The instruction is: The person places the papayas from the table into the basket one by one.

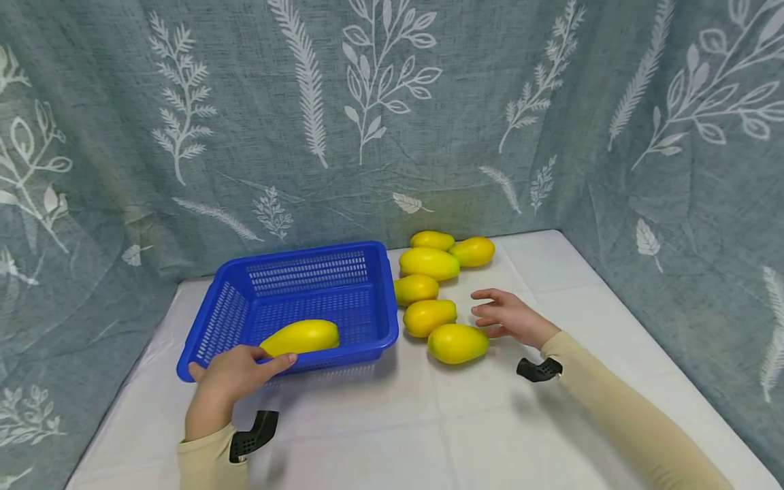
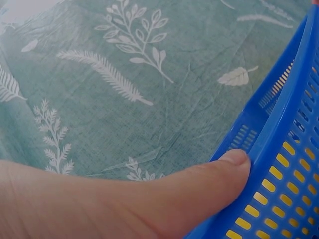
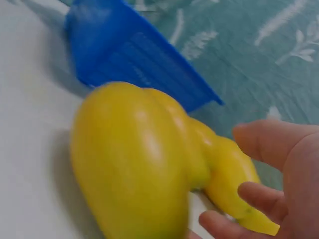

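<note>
A blue plastic basket (image 1: 306, 303) with slotted walls stands at the left of the table. My left hand (image 1: 235, 374) grips its front rim near the left corner; the thumb (image 2: 214, 181) lies along the rim. One yellow papaya (image 1: 306, 336) lies inside, against the front wall, its colour showing through the slots in the left wrist view. To the right of the basket, my right hand (image 1: 511, 318) hovers with spread, loosely bent fingers and nothing in them. Nearest to it is the front papaya (image 1: 458, 344), which looms large in the right wrist view.
Several more papayas (image 1: 430, 263) form a loose row from the front papaya to the back of the table, some close against the basket's right side. A white cloth (image 1: 398, 435) covers the table. Grey-green leaf-patterned curtains (image 1: 245, 136) hang behind and at both sides.
</note>
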A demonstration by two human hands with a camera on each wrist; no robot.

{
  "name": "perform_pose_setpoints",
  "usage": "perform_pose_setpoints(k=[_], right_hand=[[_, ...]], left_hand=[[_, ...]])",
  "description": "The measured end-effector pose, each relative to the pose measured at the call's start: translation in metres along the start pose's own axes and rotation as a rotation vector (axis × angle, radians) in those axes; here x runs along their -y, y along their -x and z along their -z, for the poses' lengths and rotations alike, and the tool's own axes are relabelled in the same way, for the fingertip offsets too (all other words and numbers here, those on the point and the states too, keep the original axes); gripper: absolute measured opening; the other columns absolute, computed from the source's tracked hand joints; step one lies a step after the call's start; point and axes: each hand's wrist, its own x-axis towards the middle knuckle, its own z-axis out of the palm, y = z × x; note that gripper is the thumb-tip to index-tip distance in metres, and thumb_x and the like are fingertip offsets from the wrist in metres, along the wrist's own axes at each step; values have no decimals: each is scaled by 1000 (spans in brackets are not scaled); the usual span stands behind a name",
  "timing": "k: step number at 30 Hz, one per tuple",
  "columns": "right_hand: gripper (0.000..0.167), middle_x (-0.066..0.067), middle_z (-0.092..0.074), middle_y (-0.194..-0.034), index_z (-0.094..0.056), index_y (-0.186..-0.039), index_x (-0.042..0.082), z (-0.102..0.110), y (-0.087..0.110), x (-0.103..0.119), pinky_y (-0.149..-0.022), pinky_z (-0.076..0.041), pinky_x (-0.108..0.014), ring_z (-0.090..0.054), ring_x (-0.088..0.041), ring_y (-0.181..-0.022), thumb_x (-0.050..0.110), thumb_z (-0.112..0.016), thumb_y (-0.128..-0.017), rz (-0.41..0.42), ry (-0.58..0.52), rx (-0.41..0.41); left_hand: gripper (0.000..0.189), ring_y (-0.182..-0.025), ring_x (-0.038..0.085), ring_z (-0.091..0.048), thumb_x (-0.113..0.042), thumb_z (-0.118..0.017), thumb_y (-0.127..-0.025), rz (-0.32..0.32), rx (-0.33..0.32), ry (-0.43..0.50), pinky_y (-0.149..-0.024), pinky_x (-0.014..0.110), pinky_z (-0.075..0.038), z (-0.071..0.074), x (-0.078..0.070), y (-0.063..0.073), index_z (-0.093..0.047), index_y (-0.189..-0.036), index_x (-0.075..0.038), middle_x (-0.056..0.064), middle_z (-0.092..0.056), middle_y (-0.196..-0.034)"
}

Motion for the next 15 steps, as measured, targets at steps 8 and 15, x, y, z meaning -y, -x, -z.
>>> perform_pose_setpoints(k=[8,15], right_hand=[[59,-26,-56,-142,-45,-147,2,-27,-1,-8,-76,-54,-31,-63,-25,-110,26,-67,-97,10,115,53],[57,-24,-59,-137,-49,-143,3,-40,-4,-14,-81,-55,-32,-64,-24,-110,26,-70,-96,9,115,88]], left_hand=[[98,-134,59,-45,-78,-54,-87,-10,-23,20,-99,92,-1,-1,-2,-1,-59,-136,7,30,-60,-138],[99,-135,60,-44,-78,-55,-87,2,-18,19,-100,92,-1,-1,1,1,-58,-137,8,31,-60,-138]])
